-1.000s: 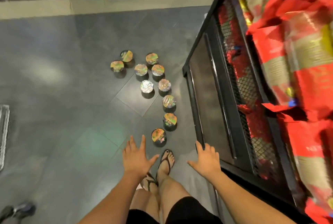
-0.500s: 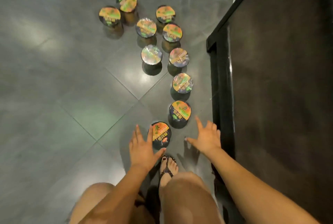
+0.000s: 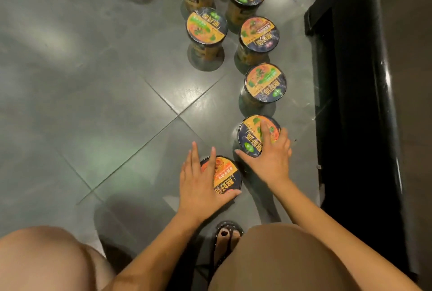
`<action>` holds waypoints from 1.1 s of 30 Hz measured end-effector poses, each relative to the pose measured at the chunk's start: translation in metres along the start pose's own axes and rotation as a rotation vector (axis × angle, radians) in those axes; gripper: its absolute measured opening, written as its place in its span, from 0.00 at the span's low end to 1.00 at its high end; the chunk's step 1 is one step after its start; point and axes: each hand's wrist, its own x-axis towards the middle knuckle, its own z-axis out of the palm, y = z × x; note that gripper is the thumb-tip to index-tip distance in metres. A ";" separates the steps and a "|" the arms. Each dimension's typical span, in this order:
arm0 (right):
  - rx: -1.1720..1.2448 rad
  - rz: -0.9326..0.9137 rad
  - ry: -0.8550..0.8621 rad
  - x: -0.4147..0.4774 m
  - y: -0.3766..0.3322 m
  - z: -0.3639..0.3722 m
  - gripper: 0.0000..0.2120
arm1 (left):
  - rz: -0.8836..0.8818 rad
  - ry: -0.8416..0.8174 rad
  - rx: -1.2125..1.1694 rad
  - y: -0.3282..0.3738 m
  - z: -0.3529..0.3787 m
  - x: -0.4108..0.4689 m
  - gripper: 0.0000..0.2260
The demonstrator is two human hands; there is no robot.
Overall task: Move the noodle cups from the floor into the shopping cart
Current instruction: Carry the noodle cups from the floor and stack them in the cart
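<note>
Several noodle cups with orange and dark foil lids stand upright in a loose line on the grey tiled floor. My left hand (image 3: 198, 183) lies flat on the lid of the nearest cup (image 3: 228, 180), fingers straight and thumb along its near rim. My right hand (image 3: 268, 157) rests spread on the lid of the second cup (image 3: 249, 137), thumb at its left edge. Further cups (image 3: 265, 82) (image 3: 259, 33) (image 3: 207, 26) follow behind them. The black shopping cart (image 3: 355, 103) stands just right of the cups; only its dark side shows.
I am crouched low, with both knees at the bottom of the view and a sandalled foot (image 3: 228, 239) just behind the nearest cup. Bare floor tiles (image 3: 93, 103) spread to the left. The cart's side runs close along the right of the cup line.
I have crouched lower and the view has closed in on the cups. Both hands have come down from above the floor onto the lids of the two nearest cups.
</note>
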 end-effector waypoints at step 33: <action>0.098 -0.235 -0.050 -0.217 -0.214 -0.498 0.48 | -0.475 0.204 -0.062 0.075 -0.543 -0.209 0.47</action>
